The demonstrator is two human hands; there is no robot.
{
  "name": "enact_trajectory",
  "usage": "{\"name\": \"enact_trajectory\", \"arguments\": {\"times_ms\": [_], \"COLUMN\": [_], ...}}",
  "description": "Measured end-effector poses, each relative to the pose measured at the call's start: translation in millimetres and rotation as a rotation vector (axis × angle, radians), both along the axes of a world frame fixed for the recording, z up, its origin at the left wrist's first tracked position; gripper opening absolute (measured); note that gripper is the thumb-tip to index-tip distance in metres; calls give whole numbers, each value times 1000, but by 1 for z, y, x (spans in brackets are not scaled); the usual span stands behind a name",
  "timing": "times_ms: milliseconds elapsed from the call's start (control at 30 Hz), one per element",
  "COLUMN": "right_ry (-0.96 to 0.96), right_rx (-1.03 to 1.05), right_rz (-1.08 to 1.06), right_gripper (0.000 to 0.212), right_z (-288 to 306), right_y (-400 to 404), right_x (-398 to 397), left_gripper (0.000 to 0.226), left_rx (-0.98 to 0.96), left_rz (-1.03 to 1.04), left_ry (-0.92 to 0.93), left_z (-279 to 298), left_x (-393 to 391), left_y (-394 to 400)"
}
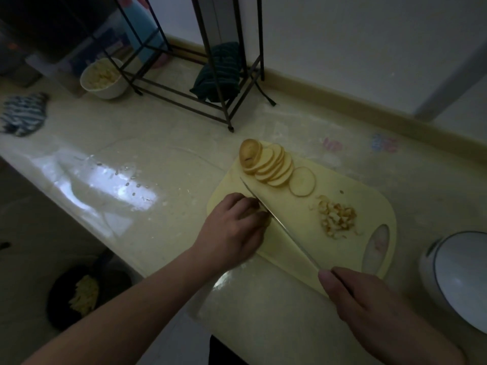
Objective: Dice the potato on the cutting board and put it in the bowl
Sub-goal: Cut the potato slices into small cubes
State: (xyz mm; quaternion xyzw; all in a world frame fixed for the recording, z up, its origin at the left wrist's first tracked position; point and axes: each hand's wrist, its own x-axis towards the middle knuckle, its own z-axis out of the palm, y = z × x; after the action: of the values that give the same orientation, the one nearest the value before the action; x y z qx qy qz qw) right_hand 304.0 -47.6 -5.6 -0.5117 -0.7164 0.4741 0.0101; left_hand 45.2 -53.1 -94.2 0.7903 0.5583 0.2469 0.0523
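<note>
- Pale-yellow plastic cutting board (355, 206) lies on the glossy cream countertop (131, 143), its long axis running from upper left to lower right; your work sits along that same diagonal.
- Long steel kitchen knife (279, 225) crosses the board's near edge, its tip toward the fanned row of round potato slices (268, 164) and its handle buried in your right hand (369, 312). That hand's fingers wrap the handle, with one fingertip extended along the spine.
- Your left hand (234, 227) rests on the board's left edge, fingers curled down over a piece of potato that is almost wholly hidden; the knuckles stand just beside the flat of the blade. Whether the fingertips pinch or merely press that piece cannot be told.
- The relation that governs the coming cut: the blade lies immediately to the right of your left fingers and roughly parallel to the knuckle line, so the hidden piece is between fingertips and edge.
- A single loose potato round (302, 181) lies just beyond the fan, and a small heap of diced potato (337, 219) sits on the board's right side, well apart from both hands.
- White ceramic bowl holding diced potato (105, 80) stands far off at the upper left, nearer your left hand; judged from this, the transfer will be a long reach.
</note>
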Motion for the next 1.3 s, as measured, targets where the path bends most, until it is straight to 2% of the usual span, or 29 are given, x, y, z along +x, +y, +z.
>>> {"name": "enact_trajectory", "arguments": {"times_ms": [100, 167, 633, 933, 1133, 1300], "right_ry": [-18, -25, 26, 47, -4, 1], "right_rx": [-8, -13, 41, 36, 54, 76], "right_rz": [8, 10, 45, 13, 22, 32], "right_gripper": [77, 80, 56, 75, 58, 59], "right_z": [0, -3, -11, -16, -6, -4], "right_y": [-6, -8, 14, 12, 4, -3], "right_x": [6, 8, -27, -2, -7, -7], "left_gripper": [23, 22, 20, 23, 20, 18], "left_rx": [11, 22, -1, -30, -24, 10], "left_rz": [-36, -26, -66, -41, -55, -49], "left_ry": [-16, 6, -26, -35, -5, 4], "left_z": [-2, -4, 5, 5, 6, 5], "left_x": [1, 2, 3, 3, 2, 1], "left_y": [-8, -10, -7, -11, -9, -10]}}
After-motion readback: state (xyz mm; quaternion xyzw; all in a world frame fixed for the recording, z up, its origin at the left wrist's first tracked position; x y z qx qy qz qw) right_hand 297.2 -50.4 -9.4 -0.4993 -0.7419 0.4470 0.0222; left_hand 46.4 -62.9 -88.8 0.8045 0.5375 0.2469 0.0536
